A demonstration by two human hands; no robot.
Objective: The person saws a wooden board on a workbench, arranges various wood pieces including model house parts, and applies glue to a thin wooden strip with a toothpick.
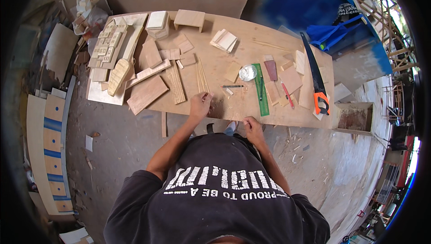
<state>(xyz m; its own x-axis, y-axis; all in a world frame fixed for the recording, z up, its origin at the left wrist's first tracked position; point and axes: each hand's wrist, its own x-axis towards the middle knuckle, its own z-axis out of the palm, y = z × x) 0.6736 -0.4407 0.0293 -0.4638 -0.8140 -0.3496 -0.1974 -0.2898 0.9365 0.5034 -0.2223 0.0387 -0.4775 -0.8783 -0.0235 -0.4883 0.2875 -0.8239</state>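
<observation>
At the near edge of the plywood table, my left hand is closed, its fingertips touching the lower ends of several thin wooden strips. Whether it pinches one of them cannot be made out. Farther right, my right hand is curled closed by the table edge, and its fingers hide whatever might be inside. Between the two hands, a pencil and a small white block lie on the wood. A round dish of white material stands just beyond, beside a green ruler with a dark pen on it.
An orange-handled handsaw lies at the right, near a red pen and wood offcuts. Boards and a small wooden model building crowd the left side. A small wooden bench shape and stacked squares sit toward the back.
</observation>
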